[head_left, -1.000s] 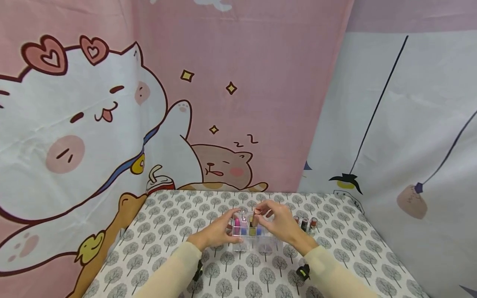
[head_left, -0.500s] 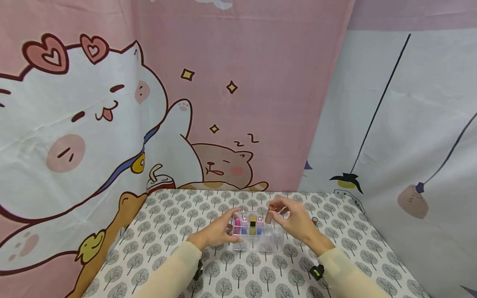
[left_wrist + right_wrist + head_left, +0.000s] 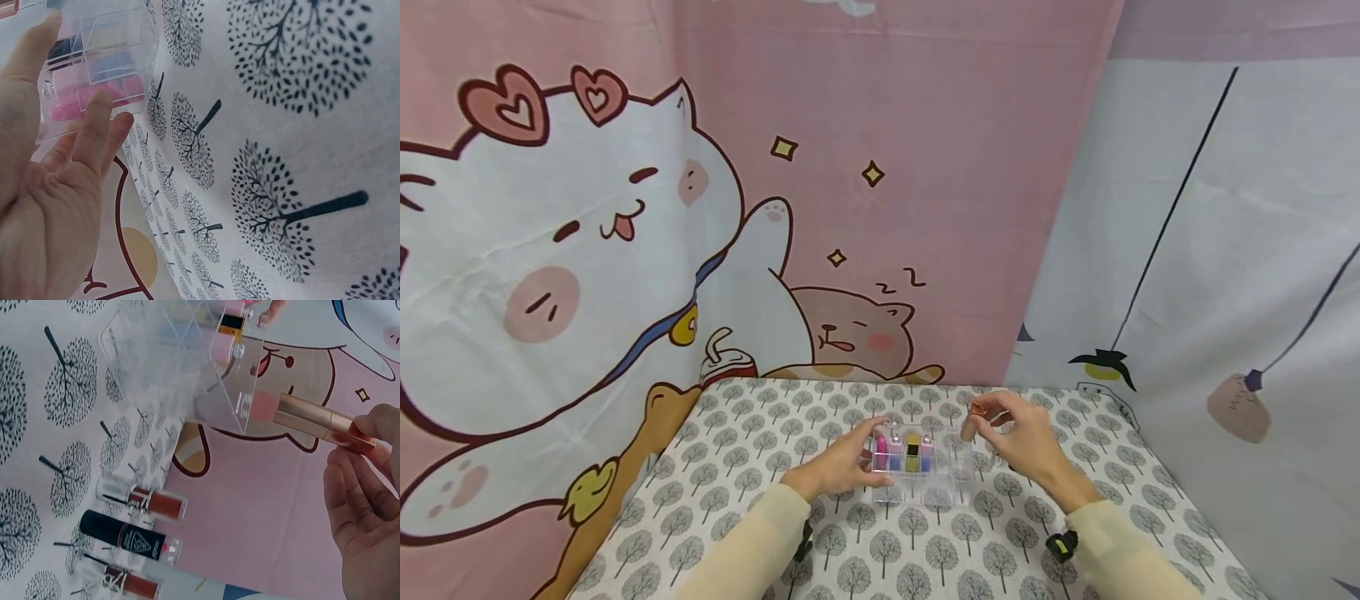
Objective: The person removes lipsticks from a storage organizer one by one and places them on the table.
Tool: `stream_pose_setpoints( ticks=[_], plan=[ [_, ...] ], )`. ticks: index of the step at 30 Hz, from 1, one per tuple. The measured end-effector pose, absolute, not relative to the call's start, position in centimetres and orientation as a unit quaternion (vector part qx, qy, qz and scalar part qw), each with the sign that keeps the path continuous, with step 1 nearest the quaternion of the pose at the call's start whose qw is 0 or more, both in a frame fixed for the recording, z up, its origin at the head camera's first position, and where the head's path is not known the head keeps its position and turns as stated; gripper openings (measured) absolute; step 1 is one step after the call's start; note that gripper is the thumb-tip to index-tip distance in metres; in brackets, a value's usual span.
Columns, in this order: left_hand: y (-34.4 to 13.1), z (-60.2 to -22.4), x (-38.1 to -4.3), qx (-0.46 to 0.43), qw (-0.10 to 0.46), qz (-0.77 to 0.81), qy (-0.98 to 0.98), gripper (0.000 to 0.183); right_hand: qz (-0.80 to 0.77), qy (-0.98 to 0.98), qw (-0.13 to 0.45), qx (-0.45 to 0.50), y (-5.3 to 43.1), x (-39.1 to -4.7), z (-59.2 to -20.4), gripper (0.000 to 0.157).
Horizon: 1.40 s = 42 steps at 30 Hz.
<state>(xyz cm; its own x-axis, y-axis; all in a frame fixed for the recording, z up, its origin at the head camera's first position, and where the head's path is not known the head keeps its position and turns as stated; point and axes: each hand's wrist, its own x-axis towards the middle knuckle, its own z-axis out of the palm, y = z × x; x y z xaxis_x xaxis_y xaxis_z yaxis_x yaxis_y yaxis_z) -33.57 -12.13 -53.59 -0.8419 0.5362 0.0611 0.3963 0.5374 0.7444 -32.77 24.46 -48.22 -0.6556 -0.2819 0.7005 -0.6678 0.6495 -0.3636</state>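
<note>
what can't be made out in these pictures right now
Head view: the loose tubes, mostly hidden behind the right hand.
Left wrist view: one end of the clear organizer, cut off by the top edge; part of the pink tube, covered by the left hand.
Right wrist view: the black tube's lettering, too small and blurred.

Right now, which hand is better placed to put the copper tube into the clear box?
Likely the right hand: it pinches the copper tube near the clear box, which the left hand holds.
</note>
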Motion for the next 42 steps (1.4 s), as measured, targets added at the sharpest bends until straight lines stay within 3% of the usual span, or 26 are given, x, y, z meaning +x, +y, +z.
stream_pose_setpoints(
  ticks=[15, 42],
  plan=[
    [-12.0, -53.6, -33.7, 0.251, 0.097, 0.405, 0.874, 0.113, 0.308, -0.858, 0.331, 0.243, 27.4, -33.3, -48.1, 0.035],
    [-12.1, -53.3, -33.3, 0.251, 0.094, 0.391, 0.881, 0.114, 0.29, -0.87, 0.356, 0.179, 33.8, -34.3, -48.6, 0.026]
  ],
)
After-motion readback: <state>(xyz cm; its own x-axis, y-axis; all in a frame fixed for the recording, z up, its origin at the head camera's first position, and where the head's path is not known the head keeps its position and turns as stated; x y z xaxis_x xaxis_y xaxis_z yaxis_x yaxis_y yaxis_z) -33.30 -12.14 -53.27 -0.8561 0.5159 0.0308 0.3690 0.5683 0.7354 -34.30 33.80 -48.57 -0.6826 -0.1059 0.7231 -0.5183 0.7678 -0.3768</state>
